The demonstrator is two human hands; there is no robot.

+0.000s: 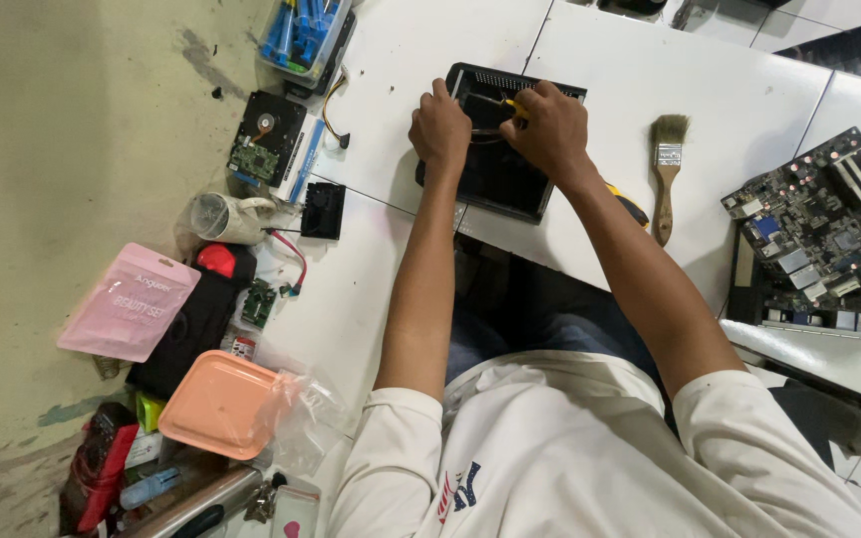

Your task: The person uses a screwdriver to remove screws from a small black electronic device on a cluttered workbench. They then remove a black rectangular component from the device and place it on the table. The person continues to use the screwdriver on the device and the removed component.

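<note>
Left hand (439, 128): closed, resting on the left edge of the black device (498, 159).
Right hand (550, 125): gripping a yellow-handled screwdriver (506, 104), tip on the device.
Black device: upper centre of frame, flat on the white counter (401, 60).
Paintbrush (665, 174): right of the device, apart from it.
Circuit board (824, 224): far right.
Hard drive (266, 139): upper left.

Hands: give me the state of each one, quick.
Left hand: closed, fingers gripping the edge of the black case.
Right hand: closed on a yellow-handled tool over the case.
</note>
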